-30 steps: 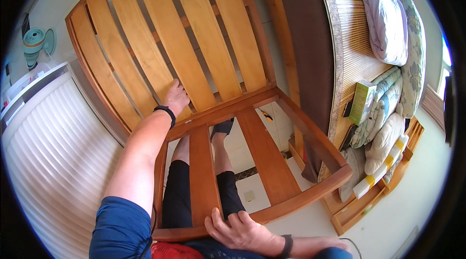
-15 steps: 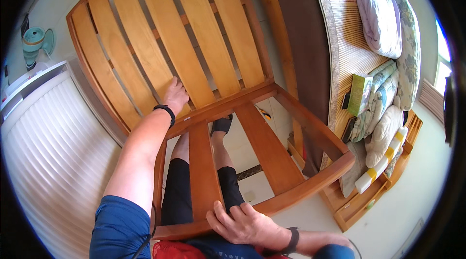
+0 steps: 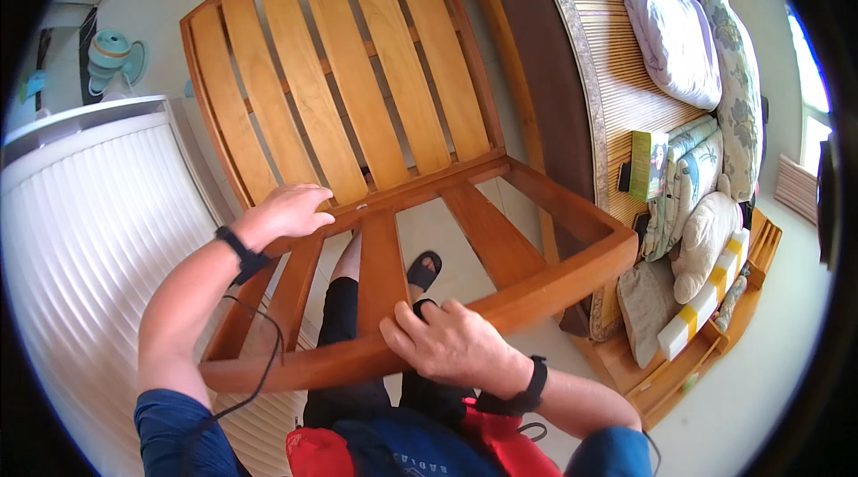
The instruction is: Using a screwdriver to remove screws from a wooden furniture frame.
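My left hand [image 3: 290, 209] is over the joint between a pale-slatted wooden base [image 3: 340, 75] and the redder slatted frame [image 3: 492, 236], fingers slightly curved and thumb apart. Whether it touches the wood I cannot tell. My right hand [image 3: 438, 338] grips the near rail of the redder frame at a middle slat, with fingers over the wood. That frame lies tilted across my legs, and a black sandal [image 3: 425, 270] shows between its slats. A thin black cable [image 3: 268, 325] hangs beside my left forearm.
A white ribbed panel [image 3: 98, 209] stands at left, with a light blue fan [image 3: 112, 57] beyond. At right, a mat-covered bed [image 3: 599, 57] holds folded bedding [image 3: 670, 48], a green box [image 3: 645, 164] and a white-and-yellow roll [image 3: 702, 294]. Tiled floor [image 3: 402, 218] shows through the frame.
My left hand has moved down and left off the pale slats. The redder frame shifted leftward and its near rail rose, showing another slat at left. My right foot moved.
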Demonstrator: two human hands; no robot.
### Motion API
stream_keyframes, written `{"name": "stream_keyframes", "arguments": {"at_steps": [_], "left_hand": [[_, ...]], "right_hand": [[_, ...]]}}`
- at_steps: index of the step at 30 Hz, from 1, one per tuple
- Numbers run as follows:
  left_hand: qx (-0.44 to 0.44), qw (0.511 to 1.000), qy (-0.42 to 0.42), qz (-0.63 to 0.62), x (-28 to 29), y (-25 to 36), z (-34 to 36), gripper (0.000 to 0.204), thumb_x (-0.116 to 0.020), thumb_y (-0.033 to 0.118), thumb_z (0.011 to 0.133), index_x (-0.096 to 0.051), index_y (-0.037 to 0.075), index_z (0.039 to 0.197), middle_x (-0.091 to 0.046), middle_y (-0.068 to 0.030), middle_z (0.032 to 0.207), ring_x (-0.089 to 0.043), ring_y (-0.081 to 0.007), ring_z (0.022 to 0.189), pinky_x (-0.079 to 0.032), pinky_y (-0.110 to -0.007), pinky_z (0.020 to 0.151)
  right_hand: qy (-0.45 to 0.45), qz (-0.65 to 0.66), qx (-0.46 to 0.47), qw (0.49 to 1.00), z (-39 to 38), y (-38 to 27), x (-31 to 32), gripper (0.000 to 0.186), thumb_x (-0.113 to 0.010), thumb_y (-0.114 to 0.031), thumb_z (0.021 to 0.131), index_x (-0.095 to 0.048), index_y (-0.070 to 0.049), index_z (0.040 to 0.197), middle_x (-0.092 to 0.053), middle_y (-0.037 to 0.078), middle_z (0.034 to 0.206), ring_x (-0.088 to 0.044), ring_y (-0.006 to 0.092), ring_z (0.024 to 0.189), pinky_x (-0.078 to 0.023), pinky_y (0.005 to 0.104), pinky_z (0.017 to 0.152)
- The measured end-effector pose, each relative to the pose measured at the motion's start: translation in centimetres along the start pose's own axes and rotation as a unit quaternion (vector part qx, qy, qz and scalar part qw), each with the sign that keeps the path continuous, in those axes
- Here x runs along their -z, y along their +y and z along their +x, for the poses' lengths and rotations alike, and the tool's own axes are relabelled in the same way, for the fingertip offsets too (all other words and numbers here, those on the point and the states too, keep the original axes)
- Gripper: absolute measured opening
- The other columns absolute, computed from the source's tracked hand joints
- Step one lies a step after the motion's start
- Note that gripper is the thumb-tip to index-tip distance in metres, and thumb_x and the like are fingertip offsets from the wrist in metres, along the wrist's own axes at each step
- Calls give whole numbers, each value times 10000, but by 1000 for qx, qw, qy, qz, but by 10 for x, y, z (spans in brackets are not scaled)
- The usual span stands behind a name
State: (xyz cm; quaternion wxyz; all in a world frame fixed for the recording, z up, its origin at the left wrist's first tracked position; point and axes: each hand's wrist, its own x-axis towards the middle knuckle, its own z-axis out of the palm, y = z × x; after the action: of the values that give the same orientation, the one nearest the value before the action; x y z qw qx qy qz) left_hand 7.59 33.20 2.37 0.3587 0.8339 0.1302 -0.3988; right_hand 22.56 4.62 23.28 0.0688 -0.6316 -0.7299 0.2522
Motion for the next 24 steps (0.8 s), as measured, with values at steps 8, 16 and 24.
{"name": "stream_keyframes", "arguments": {"at_steps": [8,16,24], "left_hand": [[-92,961,217,-148,8,154,-228,688,-751,489,965,-611,-26,1399,-664,-242,1377,-617,-404,1309,-492,-458,1101],[-57,946,317,36,-89,202,-246,962,-921,376,784,-455,0,1536,-589,-222,1459,-549,-403,1367,-440,-494,1154],[11,927,353,123,-116,217,-222,968,-952,196,715,-434,32,1516,-571,-214,1434,-560,-409,1315,-453,-491,1105]], "right_hand": [[144,45,-18,988,-33,-44,-10,478,-764,-188,762,-640,-48,1202,-641,96,1150,-619,269,1094,-488,441,966],[42,289,-115,950,-173,-153,-114,386,-706,-144,813,-677,-35,1182,-697,115,1019,-686,314,951,-536,464,823],[-203,452,-345,797,-325,-205,-221,413,-575,-93,844,-698,-38,1234,-737,182,1245,-708,375,1155,-563,464,1006]]}}
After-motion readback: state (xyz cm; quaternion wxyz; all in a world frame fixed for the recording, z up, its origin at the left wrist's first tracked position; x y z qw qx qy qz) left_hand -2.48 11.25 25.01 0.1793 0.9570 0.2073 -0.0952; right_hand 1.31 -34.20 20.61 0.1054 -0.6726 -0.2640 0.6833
